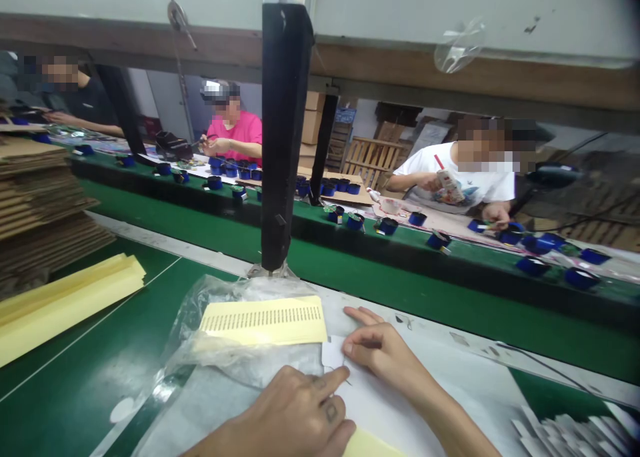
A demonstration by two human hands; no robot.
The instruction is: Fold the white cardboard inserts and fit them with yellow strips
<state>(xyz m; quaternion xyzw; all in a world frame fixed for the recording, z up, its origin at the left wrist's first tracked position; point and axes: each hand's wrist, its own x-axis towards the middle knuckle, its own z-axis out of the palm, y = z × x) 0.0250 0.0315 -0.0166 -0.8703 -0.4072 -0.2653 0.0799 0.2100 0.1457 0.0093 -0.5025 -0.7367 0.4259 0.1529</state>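
My right hand (pixel 383 354) bends over a small white paper piece (pixel 333 354), thumb and forefinger pinched at its right edge, other fingers stretched beyond. My left hand (pixel 303 410) lies just below, forefinger straight and pointing at the paper piece's lower edge, the other fingers partly curled. Beneath both hands spreads a larger white sheet (pixel 380 400). A yellow label sheet (pixel 263 320) with a row of small printed marks rests on a crumpled clear plastic bag (pixel 195 350), touching the small piece's left side. Another yellow sheet (pixel 370 446) peeks out under my left hand.
Stacked cardboard (pixel 40 210) and folded yellow paper (pixel 75 297) lie to the left. A black post (pixel 283 137) rises ahead. Beyond it, a green conveyor (pixel 400 264) runs below several blue round parts (pixel 387 226); three people work there. Grey-white strips (pixel 570 434) lie lower right.
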